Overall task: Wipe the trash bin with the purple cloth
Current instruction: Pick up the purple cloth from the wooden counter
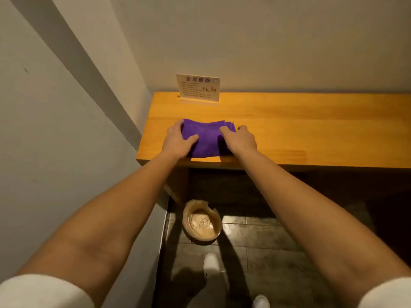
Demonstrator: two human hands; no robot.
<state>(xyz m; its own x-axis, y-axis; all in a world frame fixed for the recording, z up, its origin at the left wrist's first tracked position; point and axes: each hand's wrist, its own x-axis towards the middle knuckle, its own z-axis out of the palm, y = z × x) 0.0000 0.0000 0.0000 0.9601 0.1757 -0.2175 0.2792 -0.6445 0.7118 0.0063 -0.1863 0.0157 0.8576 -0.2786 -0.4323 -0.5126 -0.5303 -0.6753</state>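
A purple cloth (205, 138) lies bunched near the front left corner of a wooden counter (300, 127). My left hand (179, 141) rests on the cloth's left side with fingers curled over its far edge. My right hand (241, 140) presses on its right side, fingers gripping the fabric. Below the counter, on the floor, stands a small round tan trash bin (190, 215), open at the top and seen from above; nothing touches it.
A small white sign (198, 88) in a wooden stand sits at the counter's back by the wall. A grey wall (55, 130) closes the left side. Dark floor tiles (255, 241) and my two white shoes (211, 264) lie below.
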